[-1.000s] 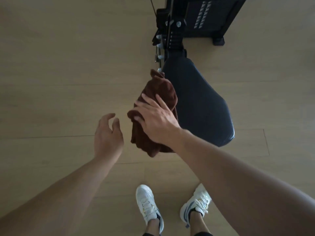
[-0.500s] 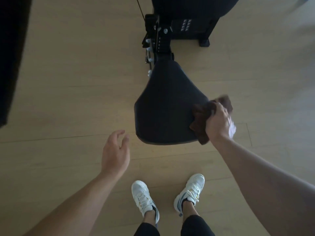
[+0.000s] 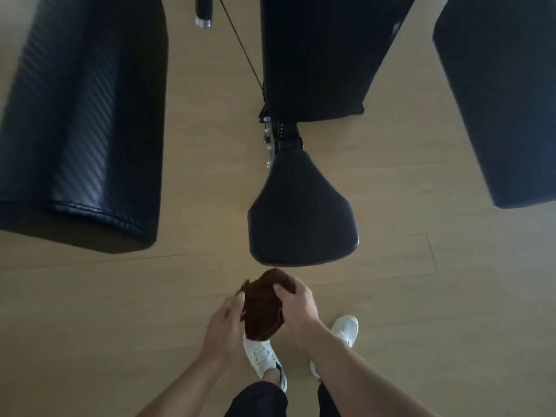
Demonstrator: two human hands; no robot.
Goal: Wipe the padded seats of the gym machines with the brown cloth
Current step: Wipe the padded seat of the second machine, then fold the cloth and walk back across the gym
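The brown cloth [image 3: 262, 305] is bunched up in the air between both hands, just in front of the black padded seat [image 3: 301, 212]. My left hand [image 3: 224, 322] grips its left side and my right hand [image 3: 296, 305] grips its top right corner. The seat is wedge-shaped, wide end toward me, and nothing touches it. Behind it rises the machine's black backrest [image 3: 325, 55] on a metal post [image 3: 284, 133].
A long black padded bench [image 3: 87, 121] lies at the left, another black pad [image 3: 505, 94] at the right. A cable [image 3: 240, 46] and a handle [image 3: 203, 10] hang near the top. My white shoes [image 3: 261, 356] stand on the wooden floor [image 3: 421, 296].
My right hand has pulled the cloth off the seat's right edge and back toward me. My left hand has come in and taken hold of the cloth. The view has drawn back from the seat.
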